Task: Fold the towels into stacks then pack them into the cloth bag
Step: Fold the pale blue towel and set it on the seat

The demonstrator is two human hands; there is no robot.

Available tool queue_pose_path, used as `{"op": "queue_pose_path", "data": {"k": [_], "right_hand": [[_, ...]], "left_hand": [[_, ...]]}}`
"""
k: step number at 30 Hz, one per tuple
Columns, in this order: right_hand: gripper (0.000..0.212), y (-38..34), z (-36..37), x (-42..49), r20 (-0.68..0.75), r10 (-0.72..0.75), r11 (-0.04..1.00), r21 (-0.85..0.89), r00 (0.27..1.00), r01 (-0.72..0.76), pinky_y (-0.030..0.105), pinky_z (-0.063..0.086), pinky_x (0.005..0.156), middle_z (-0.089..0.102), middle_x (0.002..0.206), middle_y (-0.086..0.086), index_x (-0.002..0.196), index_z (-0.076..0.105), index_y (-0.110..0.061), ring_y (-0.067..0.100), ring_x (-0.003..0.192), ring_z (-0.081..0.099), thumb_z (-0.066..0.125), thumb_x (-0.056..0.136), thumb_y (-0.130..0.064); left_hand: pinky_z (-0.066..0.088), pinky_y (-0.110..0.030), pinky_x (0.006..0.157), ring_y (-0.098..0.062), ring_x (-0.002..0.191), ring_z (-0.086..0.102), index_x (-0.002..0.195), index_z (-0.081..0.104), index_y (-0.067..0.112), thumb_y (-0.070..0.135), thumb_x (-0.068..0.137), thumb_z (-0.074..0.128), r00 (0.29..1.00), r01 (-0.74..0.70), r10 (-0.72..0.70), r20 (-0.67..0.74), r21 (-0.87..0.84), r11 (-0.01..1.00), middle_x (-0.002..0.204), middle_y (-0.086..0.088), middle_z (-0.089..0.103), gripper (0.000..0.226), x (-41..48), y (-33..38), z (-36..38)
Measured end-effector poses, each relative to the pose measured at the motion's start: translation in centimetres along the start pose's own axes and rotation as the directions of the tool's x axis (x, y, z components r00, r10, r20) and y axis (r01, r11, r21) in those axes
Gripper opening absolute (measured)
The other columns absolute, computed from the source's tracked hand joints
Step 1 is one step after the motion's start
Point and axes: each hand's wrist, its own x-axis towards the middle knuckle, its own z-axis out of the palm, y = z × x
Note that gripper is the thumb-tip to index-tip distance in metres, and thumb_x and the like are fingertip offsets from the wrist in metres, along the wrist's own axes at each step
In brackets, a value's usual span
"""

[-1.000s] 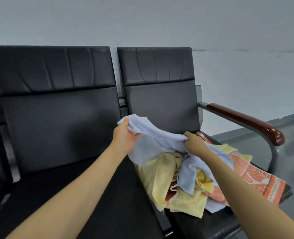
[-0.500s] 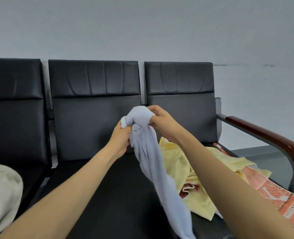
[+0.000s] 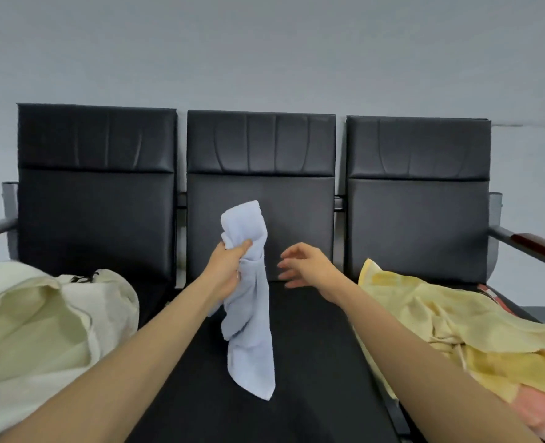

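Gripping a bunched blue towel point(image 3: 249, 318) in the left hand point(image 3: 228, 266) over the middle seat point(image 3: 312, 378), fingers curled tight round its upper part, tail hanging toward the cushion. Right hand point(image 3: 308, 266) just right of the towel, fingers spread, holding nothing. Cloth bag point(image 3: 57, 321) left of that seat, yellow towels point(image 3: 440, 318) right of it.

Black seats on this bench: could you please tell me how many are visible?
3. The left seat holds the cloth bag, the middle seat lies below the blue towel that the left hand grips, the right seat carries the towel pile. None seems hidden.
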Motion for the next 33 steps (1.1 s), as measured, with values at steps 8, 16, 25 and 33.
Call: {"op": "queue_pose_path", "data": {"k": [8, 16, 25, 33], "right_hand": [[0.021, 9.5, 3.2, 0.5, 0.148, 0.240, 0.970, -0.070, 0.959, -0.232, 0.032, 0.059, 0.076, 0.062, 0.098, 0.006, 0.111, 0.055, -0.007, 0.017, 0.087, 0.063, 0.060, 0.093, -0.016], [0.024, 14.4, 1.2, 1.8, -0.223, 0.325, 0.906, 0.352, 0.919, -0.235, 0.029, 0.055, 0.070, 0.059, 0.109, 0.012, 0.116, 0.048, -0.004, 0.025, 0.101, 0.063, 0.046, 0.092, -0.005], [0.049, 11.8, -0.4, -1.5, 0.281, 0.095, 0.927, -0.376, 0.955, 0.018, 0.023, 0.043, 0.093, 0.052, 0.125, -0.014, 0.128, 0.048, -0.027, 0.001, 0.116, 0.048, 0.067, 0.084, -0.018], [0.013, 10.8, -1.8, -1.2, 0.068, -0.050, 0.993, 0.114, 0.996, 0.042, 0.027, 0.044, 0.071, 0.056, 0.078, -0.003, 0.085, 0.058, -0.017, 0.012, 0.077, 0.052, 0.053, 0.097, -0.016]], "left_hand": [[0.047, -0.041, 0.096, -0.032, 0.120, 0.054, 0.124, 0.054, 0.001, 0.022, 0.099, 0.050, 0.884, 0.468, -0.460, -0.082, 0.132, 0.874, 0.126, -0.021, 0.057, 0.033, -0.3, -9.6, -1.6], [0.038, -0.020, 0.073, -0.005, 0.089, 0.055, 0.074, 0.064, 0.006, 0.022, 0.089, 0.063, 0.999, 0.034, -0.011, -0.047, 0.512, 0.858, 0.095, 0.013, 0.055, 0.022, -0.7, -12.6, -5.1], [0.041, -0.023, 0.087, -0.012, 0.096, 0.056, 0.108, 0.068, 0.018, 0.033, 0.098, 0.047, 0.962, -0.158, -0.020, 0.274, 0.610, 0.777, 0.103, 0.002, 0.063, 0.028, -2.4, -11.7, -1.8], [0.046, -0.018, 0.077, -0.008, 0.096, 0.057, 0.109, 0.045, 0.027, 0.019, 0.082, 0.072, 0.961, -0.260, 0.140, 0.238, 0.612, 0.747, 0.102, 0.003, 0.056, 0.040, -1.9, -12.1, -3.8]]}}
